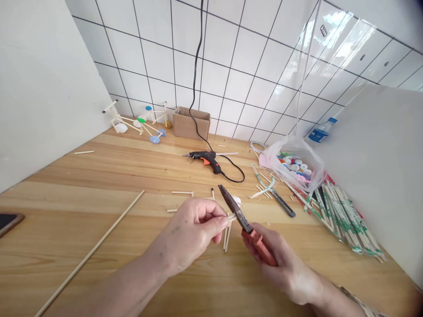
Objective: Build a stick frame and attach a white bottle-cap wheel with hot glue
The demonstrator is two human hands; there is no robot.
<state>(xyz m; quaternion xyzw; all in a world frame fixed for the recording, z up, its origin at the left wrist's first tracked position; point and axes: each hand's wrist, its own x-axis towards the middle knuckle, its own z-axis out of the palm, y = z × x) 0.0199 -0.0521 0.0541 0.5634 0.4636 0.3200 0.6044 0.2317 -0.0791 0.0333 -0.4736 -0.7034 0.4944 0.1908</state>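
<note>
My left hand point(193, 230) pinches a short wooden stick point(232, 217) between thumb and fingers, with its end sticking out to the right. My right hand point(276, 264) grips red-handled pliers point(247, 224) whose dark metal jaws point up and to the left, right beside the stick. Several loose stick pieces point(226, 237) lie on the wooden tabletop point(109, 176) just under my hands. A long thin wooden rod point(89, 251) lies to the left of my left hand.
A hot glue gun point(205, 160) with its black cord lies ahead, before a cardboard box point(191, 123). Stick-and-bottle-cap models point(139, 121) stand back left. To the right are a plastic bag of caps point(292, 165), a utility knife point(282, 202) and bundled wrapped chopsticks point(343, 218).
</note>
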